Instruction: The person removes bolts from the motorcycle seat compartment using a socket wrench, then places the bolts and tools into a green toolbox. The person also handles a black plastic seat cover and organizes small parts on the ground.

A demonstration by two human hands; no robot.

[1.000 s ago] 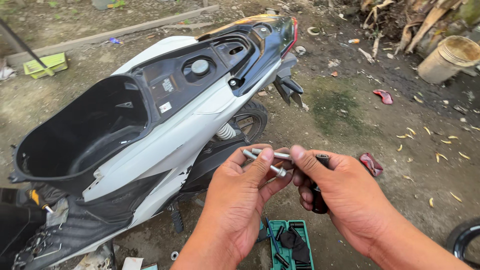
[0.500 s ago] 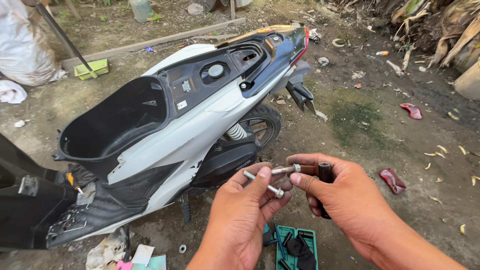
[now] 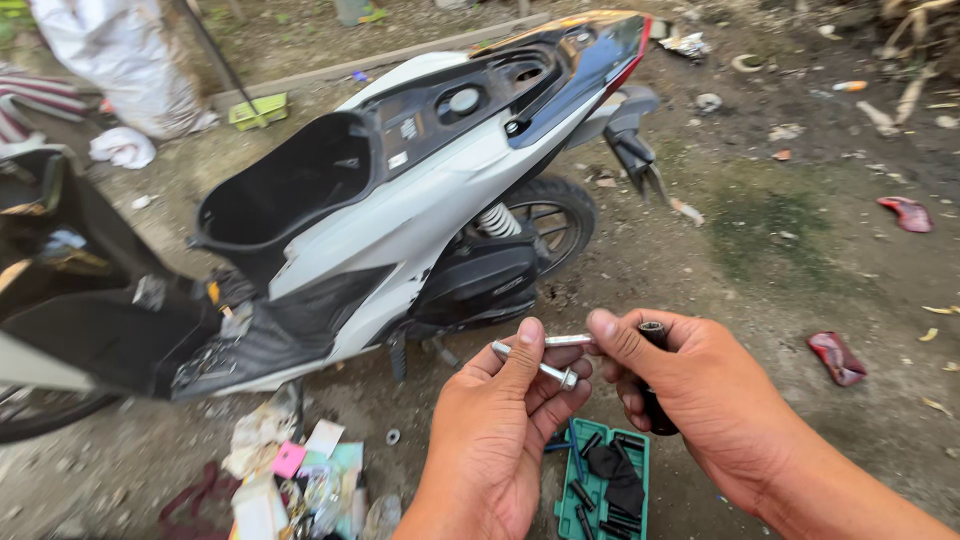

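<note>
While both hands stay above the green socket case point(image 3: 640, 455), left hand point(image 3: 500, 430) still pinches a bolt point(image 3: 535, 364); right hand point(image 3: 700, 400) remains clamped on the black-handled driver point(image 3: 655, 400), scooter point(image 3: 400, 200) behind.

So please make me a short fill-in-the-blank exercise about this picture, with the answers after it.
1. The left hand holds a metal ____.
2. The right hand grips a tool with a ____ handle.
3. The scooter has its seat removed and its body is mostly ____.
4. The socket case on the ground is ____.

Answers: bolt; black; white; green
</note>
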